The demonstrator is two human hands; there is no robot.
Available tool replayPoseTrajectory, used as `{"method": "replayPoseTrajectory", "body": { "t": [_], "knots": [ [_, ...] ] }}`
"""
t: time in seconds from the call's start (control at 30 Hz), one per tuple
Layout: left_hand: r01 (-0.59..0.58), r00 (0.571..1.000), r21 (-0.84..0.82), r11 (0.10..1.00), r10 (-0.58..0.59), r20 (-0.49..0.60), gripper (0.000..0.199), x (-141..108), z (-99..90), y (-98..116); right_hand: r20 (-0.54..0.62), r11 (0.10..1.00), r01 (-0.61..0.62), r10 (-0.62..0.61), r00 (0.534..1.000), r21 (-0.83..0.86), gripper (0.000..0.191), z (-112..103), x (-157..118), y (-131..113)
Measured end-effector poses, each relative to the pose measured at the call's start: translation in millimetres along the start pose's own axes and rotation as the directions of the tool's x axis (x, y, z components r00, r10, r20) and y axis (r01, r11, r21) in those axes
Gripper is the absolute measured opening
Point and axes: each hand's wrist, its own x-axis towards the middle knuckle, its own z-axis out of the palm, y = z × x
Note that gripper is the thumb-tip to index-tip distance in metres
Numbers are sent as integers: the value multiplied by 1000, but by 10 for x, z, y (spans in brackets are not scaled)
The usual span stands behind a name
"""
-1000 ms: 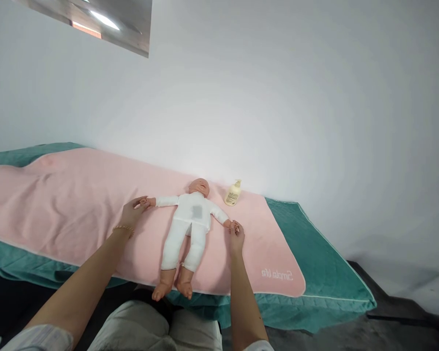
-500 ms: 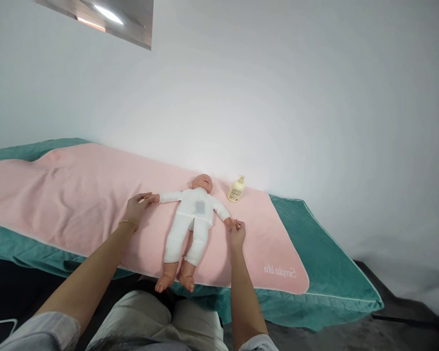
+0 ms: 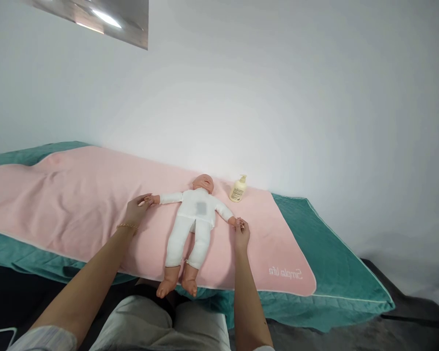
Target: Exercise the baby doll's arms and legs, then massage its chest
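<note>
A baby doll (image 3: 196,209) with a white cloth body lies face up on a pink blanket (image 3: 91,195), its feet over the near edge. My left hand (image 3: 137,208) has its fingers closed on the doll's hand at the left, that arm stretched straight out. At the right, the fingers of my right hand (image 3: 242,232) are pinched on the doll's other hand, its arm slanting down and outward. A pale yellow pump bottle (image 3: 237,189) stands upright on the blanket, right of the doll's head.
The blanket lies over a teal quilted cover (image 3: 325,248) on a long bed or table against a white wall (image 3: 278,97). My legs are at its near edge. A white-edged object (image 3: 2,331) shows at the bottom left.
My right hand has moved slightly outward and up with the doll's hand, so the doll's arm is more extended. The view has shifted a little. My left hand keeps its hold.
</note>
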Motion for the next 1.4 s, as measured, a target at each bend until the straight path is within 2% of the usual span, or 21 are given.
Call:
{"method": "replayPoseTrajectory", "body": {
  "t": [0.27, 0.47, 0.67, 0.87, 1.03, 1.2, 1.4],
  "knots": [
    [-1, 1000, -7, 1000, 1, 18, 40, -54, 6, 27, 3, 1000, -25, 25, 1000, -18, 47, 40, -31, -15],
    [21, 1000, 20, 1000, -21, -9, 38, -52, 22, 59, -15, 996, -37, 36, 999, -79, 46, 67, -94, -83],
    [29, 1000, 23, 999, -29, -2, 36, -46, 21, 72, -17, 992, -13, 11, 1000, -124, 44, 36, -125, -125],
    [27, 1000, 21, 999, -27, 10, 41, -26, 19, 58, -33, 989, 10, -15, 999, -148, 51, 21, -93, -69],
    [26, 999, -1, 1000, -26, 25, 44, -20, 14, 17, -38, 986, 44, -50, 998, -162, 48, 22, -65, -41],
    [20, 999, -24, 999, -19, 29, 38, -33, 16, 13, -47, 982, 46, -55, 997, -185, 39, 32, -68, -39],
    [27, 998, -28, 999, -25, 53, 30, -73, 28, 54, -36, 983, 14, -21, 999, -181, 43, 60, -111, -39]
  ]
}}
